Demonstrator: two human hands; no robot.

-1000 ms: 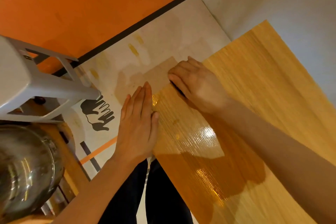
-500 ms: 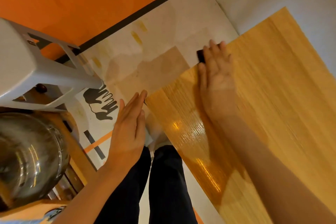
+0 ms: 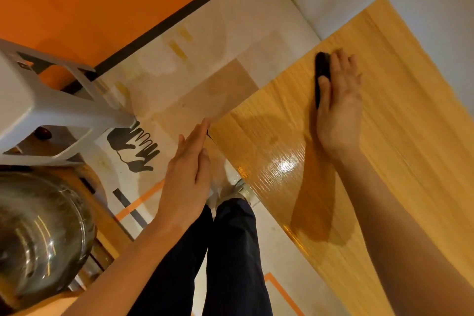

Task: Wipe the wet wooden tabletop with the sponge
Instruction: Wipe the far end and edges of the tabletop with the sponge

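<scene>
- Black sponge lies under the right hand's straight fingers, pressed flat, thumb along its edge.
- It has slid farther up the table from the near corner.
- Left hand, flat, holding nothing, has drawn back off the edge.
- A glossy wet patch remains behind: wiping looks unfinished.

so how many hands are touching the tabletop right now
1 for certain. The right hand presses the dark sponge flat on the tabletop; the left hand is open by its corner, contact unclear.
</scene>
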